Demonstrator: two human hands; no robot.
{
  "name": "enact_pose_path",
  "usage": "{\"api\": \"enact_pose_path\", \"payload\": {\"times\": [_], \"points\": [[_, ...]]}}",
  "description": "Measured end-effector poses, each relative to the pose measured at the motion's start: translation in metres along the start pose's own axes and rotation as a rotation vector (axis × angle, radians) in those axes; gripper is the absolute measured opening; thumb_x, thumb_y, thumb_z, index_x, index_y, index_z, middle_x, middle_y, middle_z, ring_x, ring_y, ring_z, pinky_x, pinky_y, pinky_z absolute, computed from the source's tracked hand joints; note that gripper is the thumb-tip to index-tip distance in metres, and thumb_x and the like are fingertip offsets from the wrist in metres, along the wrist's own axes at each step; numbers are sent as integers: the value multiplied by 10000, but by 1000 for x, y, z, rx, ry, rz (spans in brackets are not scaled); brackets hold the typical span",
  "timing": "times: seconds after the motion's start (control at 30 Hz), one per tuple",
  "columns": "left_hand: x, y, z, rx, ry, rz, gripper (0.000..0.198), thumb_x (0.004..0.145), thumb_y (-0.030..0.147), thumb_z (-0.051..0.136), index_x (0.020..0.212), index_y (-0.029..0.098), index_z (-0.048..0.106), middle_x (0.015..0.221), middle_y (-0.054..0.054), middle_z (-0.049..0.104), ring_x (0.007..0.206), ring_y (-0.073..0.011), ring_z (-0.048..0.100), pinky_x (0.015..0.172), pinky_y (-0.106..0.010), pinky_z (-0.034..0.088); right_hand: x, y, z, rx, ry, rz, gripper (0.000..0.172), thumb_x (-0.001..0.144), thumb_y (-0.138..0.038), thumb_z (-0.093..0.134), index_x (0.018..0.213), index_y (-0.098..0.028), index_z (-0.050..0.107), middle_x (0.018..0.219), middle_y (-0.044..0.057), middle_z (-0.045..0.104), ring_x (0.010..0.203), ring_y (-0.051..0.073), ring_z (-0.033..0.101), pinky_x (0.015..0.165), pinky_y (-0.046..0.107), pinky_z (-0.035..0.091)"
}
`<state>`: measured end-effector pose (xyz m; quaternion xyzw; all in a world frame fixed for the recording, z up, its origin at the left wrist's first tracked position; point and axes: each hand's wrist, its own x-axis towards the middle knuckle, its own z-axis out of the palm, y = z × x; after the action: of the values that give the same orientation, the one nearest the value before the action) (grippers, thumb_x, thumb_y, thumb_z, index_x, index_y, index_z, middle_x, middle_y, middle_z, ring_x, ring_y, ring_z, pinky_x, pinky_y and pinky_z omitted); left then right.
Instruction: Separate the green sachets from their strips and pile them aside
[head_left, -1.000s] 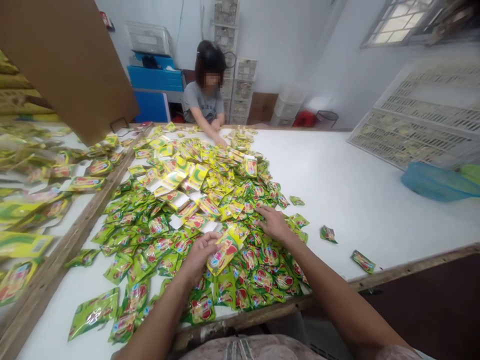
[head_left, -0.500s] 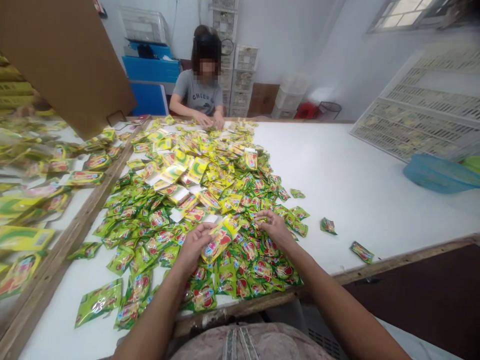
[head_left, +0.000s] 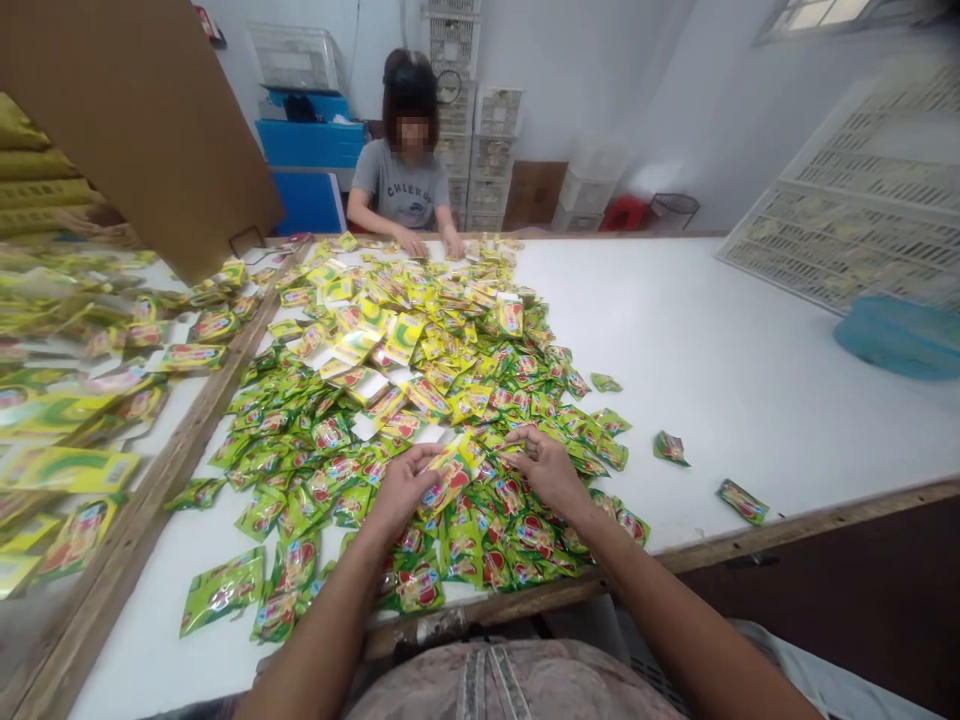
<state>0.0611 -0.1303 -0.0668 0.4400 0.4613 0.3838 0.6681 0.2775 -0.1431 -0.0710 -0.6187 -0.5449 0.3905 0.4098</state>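
Observation:
A big heap of small green and yellow packets covers the white table in front of me. My left hand grips a yellow packet just above the near part of the heap. My right hand hovers close beside it, fingers curled and pinching a small green packet at the heap's edge. Both hands are nearly touching over the packets.
A person in a grey shirt sits at the far end, hands on the packets. A cardboard flap hangs at upper left. More packets lie on a left bench. A blue basin and white crates stand right. Stray packets lie near the edge.
My right hand has drawn back from the heap toward my left hand and closed on a green packet. The left hand kept hold of the yellow packet. The far person lowered both hands.

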Motion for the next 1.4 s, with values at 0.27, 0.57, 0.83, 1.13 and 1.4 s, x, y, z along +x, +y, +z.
{"api": "enact_pose_path", "payload": {"times": [0.27, 0.57, 0.83, 1.13, 1.4], "points": [[4, -9, -3, 195, 59, 118, 328, 656, 303, 679, 942, 168, 592, 924, -69, 683, 830, -220, 631, 758, -319, 467, 1, 5, 4, -14, -11, 4, 304, 678, -376, 630, 891, -186, 525, 746, -3, 570, 680, 156, 519, 587, 255, 379], [-10, 18, 22, 707, 57, 489, 220, 786, 372, 560, 751, 183, 667, 722, -42, 643, 709, -183, 550, 670, -266, 390, -12, -33, 8, 161, -180, -15, 325, 697, -407, 660, 915, -170, 617, 599, -38, 497, 558, 109, 451, 538, 238, 364], [-13, 14, 30, 512, 32, 263, 353, 836, 432, 438, 636, 170, 563, 554, -3, 568, 529, -136, 503, 549, -234, 351, -16, -36, 17, 453, -153, 52, 405, 629, -416, 730, 930, -160, 639, 663, -7, 564, 599, 119, 527, 613, 271, 456], [-24, 3, 42, 749, 210, 502, 179, 825, 212, 427, 752, 200, 590, 608, -32, 568, 558, -156, 478, 570, -266, 315, -27, -38, 22, 202, -57, -58, 332, 751, -480, 604, 639, -171, 554, 624, 10, 538, 597, 133, 492, 579, 262, 427], [-22, 5, 40, 635, 230, 498, 164, 819, 250, 455, 758, 191, 595, 653, -54, 567, 645, -176, 513, 637, -277, 368, -32, -42, 14, 174, -110, -62, 352, 815, -441, 504, 574, -185, 480, 558, 2, 525, 548, 128, 459, 566, 254, 368]]}}
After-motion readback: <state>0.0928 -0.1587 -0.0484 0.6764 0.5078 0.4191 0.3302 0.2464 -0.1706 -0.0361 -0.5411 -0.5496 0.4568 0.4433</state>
